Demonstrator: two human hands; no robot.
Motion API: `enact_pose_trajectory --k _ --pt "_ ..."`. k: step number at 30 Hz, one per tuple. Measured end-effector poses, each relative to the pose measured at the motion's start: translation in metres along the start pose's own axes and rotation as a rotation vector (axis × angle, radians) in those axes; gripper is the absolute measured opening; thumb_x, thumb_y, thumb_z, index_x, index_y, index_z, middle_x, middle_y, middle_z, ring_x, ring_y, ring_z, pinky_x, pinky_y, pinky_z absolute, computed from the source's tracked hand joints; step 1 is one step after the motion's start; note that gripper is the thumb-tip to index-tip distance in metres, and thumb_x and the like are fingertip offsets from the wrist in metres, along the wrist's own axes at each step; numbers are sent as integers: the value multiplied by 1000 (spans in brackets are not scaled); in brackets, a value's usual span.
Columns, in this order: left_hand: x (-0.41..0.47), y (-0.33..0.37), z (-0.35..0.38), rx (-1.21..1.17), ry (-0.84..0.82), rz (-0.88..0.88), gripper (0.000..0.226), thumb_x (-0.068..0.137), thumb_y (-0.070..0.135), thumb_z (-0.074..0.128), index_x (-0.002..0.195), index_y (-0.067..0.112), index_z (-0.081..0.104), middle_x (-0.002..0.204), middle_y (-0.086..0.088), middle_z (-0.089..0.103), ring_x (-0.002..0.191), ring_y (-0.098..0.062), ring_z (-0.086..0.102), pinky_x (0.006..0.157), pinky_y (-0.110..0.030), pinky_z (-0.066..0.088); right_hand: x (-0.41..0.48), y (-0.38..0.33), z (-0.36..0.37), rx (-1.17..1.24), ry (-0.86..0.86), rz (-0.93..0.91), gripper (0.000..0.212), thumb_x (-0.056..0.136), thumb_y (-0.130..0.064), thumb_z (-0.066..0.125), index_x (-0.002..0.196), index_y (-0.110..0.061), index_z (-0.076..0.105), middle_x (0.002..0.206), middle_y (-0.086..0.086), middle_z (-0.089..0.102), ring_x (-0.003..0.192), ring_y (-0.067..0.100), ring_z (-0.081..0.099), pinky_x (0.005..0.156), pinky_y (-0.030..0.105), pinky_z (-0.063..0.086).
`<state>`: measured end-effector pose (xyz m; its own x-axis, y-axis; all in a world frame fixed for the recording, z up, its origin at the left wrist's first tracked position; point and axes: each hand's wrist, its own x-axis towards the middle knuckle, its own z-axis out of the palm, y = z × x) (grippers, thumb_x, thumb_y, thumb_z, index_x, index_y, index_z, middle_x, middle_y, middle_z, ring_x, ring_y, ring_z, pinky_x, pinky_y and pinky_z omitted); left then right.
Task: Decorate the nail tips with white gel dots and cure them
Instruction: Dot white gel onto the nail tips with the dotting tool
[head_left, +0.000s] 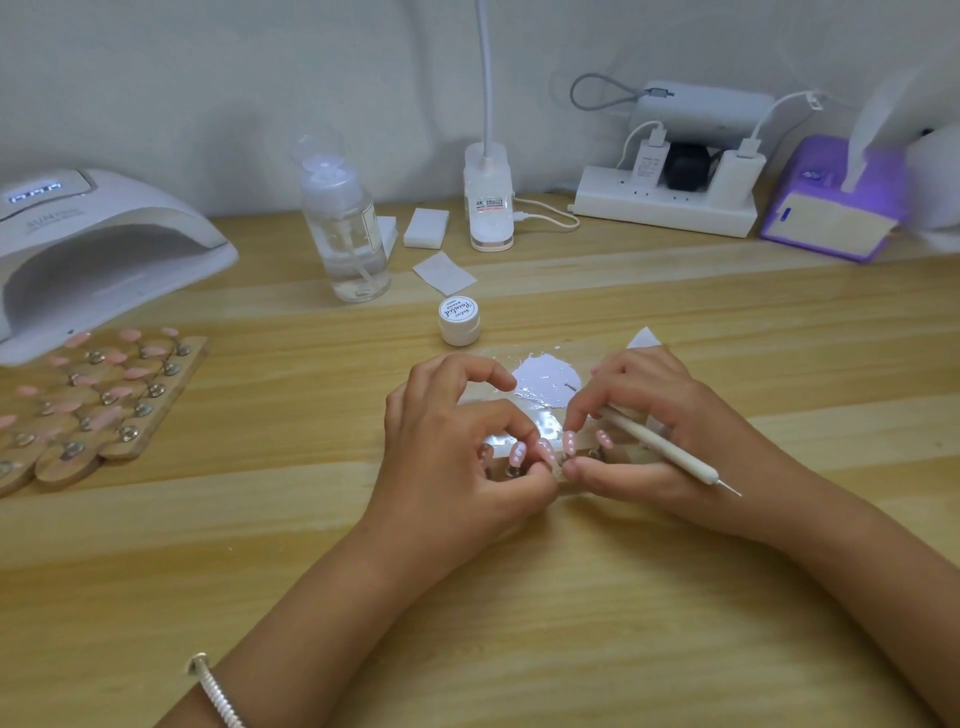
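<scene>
Bare forearms reach in across the near edge of the desk, a beaded bracelet on the left wrist. Both hands meet just on the near side of the gel jar, over a row of pink nail tips standing on a clear holder. On the left hand the thumb and forefinger are curled in, pinching a tip or its peg near the middle of the row. The right hand grips the dotting tool across its fingers, while its thumb and forefinger also close on the next tip along. One point of the tool juts toward the camera. The other lies over the smear of white gel on a shiny sheet between the jar and the hands. White dots show on several tips; whether every tip has them I cannot tell.

This looks like seating or straightening a tip before more dotting. It is best done by the peg or the tip's edges only, since uncured dots would likely smear at a touch. The tool's loaded point should stay off the row while both hands are busy. For each dot, pick up a small bead of gel, touch straight down and lift cleanly.

Curing is not yet done. The curing lamp sits well to the left of the jar, just behind a wooden board of plain pink tips.
</scene>
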<state>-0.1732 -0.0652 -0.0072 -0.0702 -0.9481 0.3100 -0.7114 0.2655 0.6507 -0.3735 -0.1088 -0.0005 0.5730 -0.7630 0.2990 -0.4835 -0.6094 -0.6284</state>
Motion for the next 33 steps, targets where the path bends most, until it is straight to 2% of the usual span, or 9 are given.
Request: enact_pose_trajectory --k 5,9,13,17,19,25,30,33 --pt "0 0 0 -17 4 18 16 63 53 58 66 41 67 111 20 54 119 1 39 102 -18 17 2 -1 5 5 15 -11 24 74 -28 86 81 -39 66 89 -9 61 101 11 53 87 30 41" --pt "0 0 0 -21 1 22 16 63 52 57 67 41 67 110 20 53 119 1 39 102 -17 17 4 -3 5 -5 40 -15 18 73 -32 80 80 -40 65 88 -9 61 101 11 54 88 30 40" --pt "0 -1 1 -27 -4 27 14 63 52 58 67 41 67 110 21 53 119 3 38 102 -17 16 6 -4 6 -25 37 -7 15 71 -30 82 78 -34 69 84 -10 59 99 13 54 89 31 40" --pt "0 -2 1 -8 -5 23 16 63 50 62 68 37 69 110 21 53 119 4 37 101 -15 15 6 -3 6 -39 -4 1 16 72 -20 83 76 -29 71 84 -6 58 97 9 50 84 24 37" --pt "0 -2 1 -5 -5 22 19 63 53 60 68 37 70 110 21 53 119 5 37 101 -16 15 6 -5 5 -15 -16 7 15 72 -24 79 74 -34 68 84 -8 56 102 12 51 86 22 38" --pt "0 -1 1 5 -5 17 17 63 53 59 67 39 67 111 21 53 119 4 36 102 -16 14 7 -3 4 -30 -28 -30 22 73 -29 74 74 -45 58 83 -8 57 105 19 54 88 36 45" --pt "-5 -7 -8 66 -11 33 21 61 53 57 73 40 66 116 22 49 121 2 35 103 -23 17 7 4 5 -61 -24 -72 16 76 -35 71 77 -45 59 84 -12 55 103 16 52 87 26 41" --pt "-7 -12 -15 37 -15 20 16 58 51 56 70 44 64 117 23 50 123 6 32 105 -18 14 8 6 6 -82 -29 -82 9 78 -38 69 77 -43 61 83 -14 54 101 16 52 86 25 39"
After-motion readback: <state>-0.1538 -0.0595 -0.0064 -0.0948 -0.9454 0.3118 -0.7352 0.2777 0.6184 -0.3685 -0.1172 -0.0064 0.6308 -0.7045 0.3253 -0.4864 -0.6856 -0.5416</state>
